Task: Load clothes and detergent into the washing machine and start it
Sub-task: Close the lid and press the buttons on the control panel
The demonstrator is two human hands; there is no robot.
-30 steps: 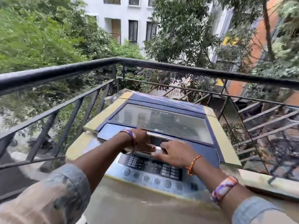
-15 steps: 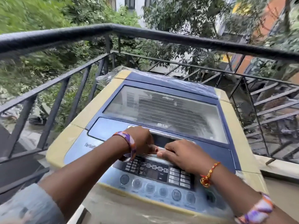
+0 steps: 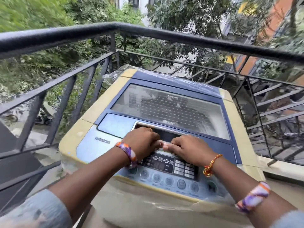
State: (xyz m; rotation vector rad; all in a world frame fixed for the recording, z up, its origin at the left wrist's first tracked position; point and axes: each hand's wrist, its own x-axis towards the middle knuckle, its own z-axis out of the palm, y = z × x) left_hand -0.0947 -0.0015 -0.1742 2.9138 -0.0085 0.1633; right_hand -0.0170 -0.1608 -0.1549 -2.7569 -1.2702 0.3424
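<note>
A black metal balcony railing (image 3: 148,32) wraps from nine o'clock round to three o'clock, with green trees and buildings beyond it. Inside it, filling the centre of the view, stands the top-loading washing machine with cream sides and a blue top (image 3: 77,134), partly wrapped in clear plastic film. Its large blue-framed lid with a smoky glass window (image 3: 169,109) lies flat and closed toward twelve o'clock; no clothes or detergent show anywhere in view.

At six o'clock of the lid runs the silver-blue control panel with a dark display and a row of round buttons (image 3: 166,171). Just above the panel, a chrome-edged recessed lid handle (image 3: 166,131) sits at the lid's near edge.

The left hand (image 3: 141,142), with a purple patterned band at its wrist, has its fingers curled down at the handle's left part; the right hand (image 3: 189,148), wearing an orange thread, curls its fingers beside it at the lip, fingertips nearly meeting. Both appear to be grasping the handle's near edge, though the fingertips are partly hidden.

The lid looks stiff and fairly heavy, its glass pane fragile if dropped, and the plastic film may make surfaces slippery. The recessed handle is the sensible place to hold, lifting up and away on the far hinge.
</note>
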